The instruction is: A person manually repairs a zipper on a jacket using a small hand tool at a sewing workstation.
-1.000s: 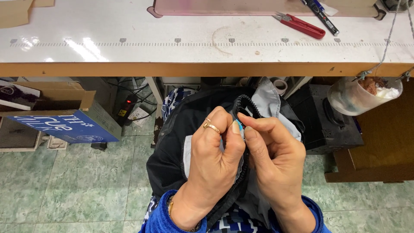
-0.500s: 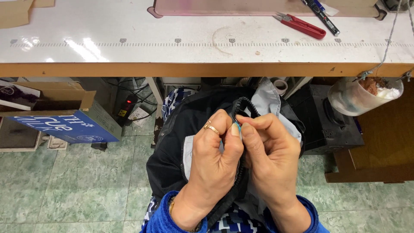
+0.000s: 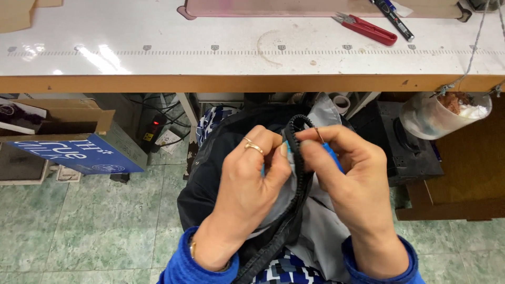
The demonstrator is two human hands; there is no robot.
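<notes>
Black garment (image 3: pixel 221 173) bunched in lap below bench (image 3: pixel 158 52) edge. Left hand (image 3: pixel 247 184) closed, pinching black zipper tape (image 3: pixel 297 158). Right hand (image 3: pixel 347 179) closed around blue-handled seam ripper (image 3: pixel 331 155), tip at zipper. Red thread snips (image 3: pixel 365 29) on bench, well apart.

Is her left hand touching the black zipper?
Touching. The head view shows the left hand pinching the black zipper with its fingertips.
</notes>
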